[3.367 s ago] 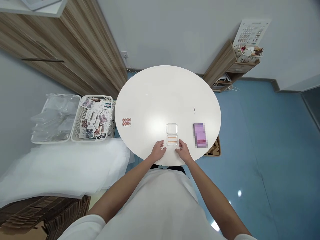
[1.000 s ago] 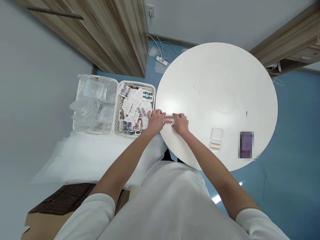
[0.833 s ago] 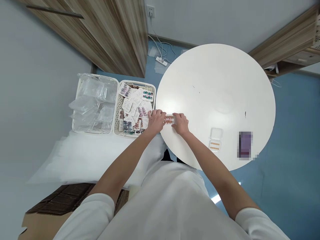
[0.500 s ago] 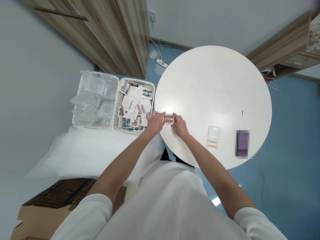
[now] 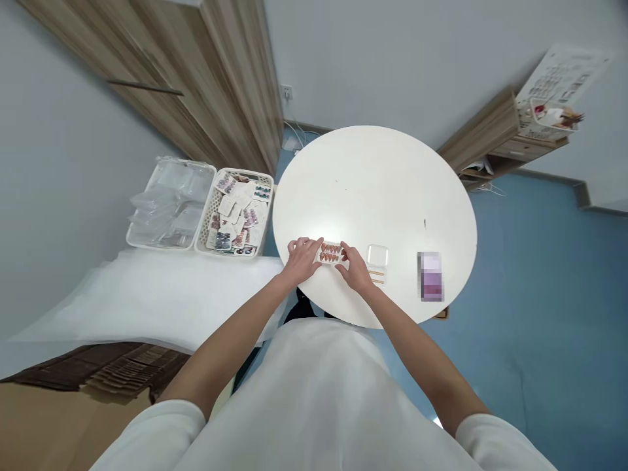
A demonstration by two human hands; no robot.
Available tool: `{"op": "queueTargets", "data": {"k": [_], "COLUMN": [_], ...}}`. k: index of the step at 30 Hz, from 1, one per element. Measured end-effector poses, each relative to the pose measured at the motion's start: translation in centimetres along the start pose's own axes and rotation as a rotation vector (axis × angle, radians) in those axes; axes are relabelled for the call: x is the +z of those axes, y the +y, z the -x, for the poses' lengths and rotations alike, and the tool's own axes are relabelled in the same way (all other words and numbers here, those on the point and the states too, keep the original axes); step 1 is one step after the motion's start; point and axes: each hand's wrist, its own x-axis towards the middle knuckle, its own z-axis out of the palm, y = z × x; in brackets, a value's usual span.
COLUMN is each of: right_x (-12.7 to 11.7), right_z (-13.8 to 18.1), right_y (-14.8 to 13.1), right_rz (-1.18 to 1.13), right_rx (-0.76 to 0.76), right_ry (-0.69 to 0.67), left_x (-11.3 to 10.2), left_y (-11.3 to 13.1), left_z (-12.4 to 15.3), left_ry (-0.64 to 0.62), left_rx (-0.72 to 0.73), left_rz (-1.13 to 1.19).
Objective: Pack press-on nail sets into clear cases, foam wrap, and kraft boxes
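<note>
A card of press-on nails (image 5: 330,252), with two rows of reddish-orange nails, is held level between my hands over the near left part of the round white table (image 5: 383,190). My left hand (image 5: 303,260) grips its left edge, thumb and fingers bent around it. My right hand (image 5: 356,269) pinches the right edge. Just right of that hand lies an open clear plastic case (image 5: 377,246), its lid tilted back on the far side. Two thin wooden sticks (image 5: 377,273) rest in its lower half, partly covered by my right hand.
Left of the table, a white basket (image 5: 199,241) holds many nail cards. Beside it, another white bin (image 5: 135,239) is heaped with clear plastic cases. White sheeting (image 5: 161,294) spreads in front of them. A blurred purple item (image 5: 432,278) lies on the table's right side.
Both hands and the nail card have moved right across the table, closer to the clear case. The camera view has shifted, revealing more of the shelf on the right.
</note>
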Motion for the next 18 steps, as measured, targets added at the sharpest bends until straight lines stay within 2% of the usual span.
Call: {"op": "queueTargets", "data": {"k": [9, 13, 18], "right_x": [-4.3, -5.5, -6.4], "right_z": [8.7, 10.3, 10.1], "right_y": [7.5, 10.3, 12.3], "right_rz": [-0.057, 0.017, 0.104], "right_rx": [0.079, 0.115, 0.161], "right_ry": [0.028, 0.068, 0.035], "left_x": [6.1, 8.4, 10.0], "left_y": [8.5, 10.7, 11.6], "left_z": [0.3, -0.3, -1.4], "left_ry": [-0.104, -0.106, -0.106], "left_rx": [0.080, 0.088, 0.071], "left_rz": [-0.015, -0.054, -0.118]}}
